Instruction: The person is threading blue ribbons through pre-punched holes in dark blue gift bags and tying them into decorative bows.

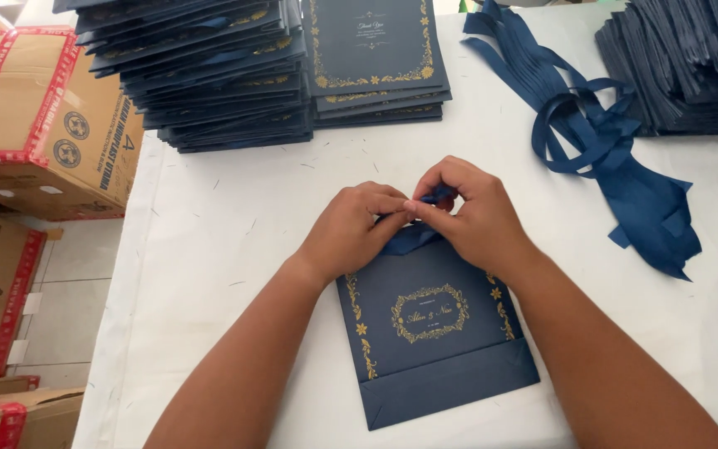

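A flat navy-blue paper gift bag with gold floral print (434,333) lies on the white-covered table (226,241), just below the centre of the view, its folded bottom toward six o'clock and its mouth toward twelve. At the bag's mouth both hands meet. The left hand (351,229) rests on the bag's upper left corner with its fingers curled and its thumb and forefinger pinched on a narrow dark-blue satin ribbon (413,237) that comes out of the bag's top edge. The right hand (471,212) sits just at three o'clock of the left, touching it, fingers bent and closed on the same ribbon, a small loop of which shows between the fingertips at twelve o'clock.

At eleven o'clock, well apart from the hands, stands a fanned stack of the same navy bags (209,75), and just beside it at twelve o'clock a neater pile of navy gold-bordered cards or bags (376,50). At two o'clock a loose bundle of dark-blue ribbon lengths (608,150) sprawls across the table, and beyond it, at the upper right corner, lies another heap of navy paper bags (691,66). Off the table, at nine to ten o'clock, brown cardboard cartons with red tape (35,116) are stacked above the tiled floor
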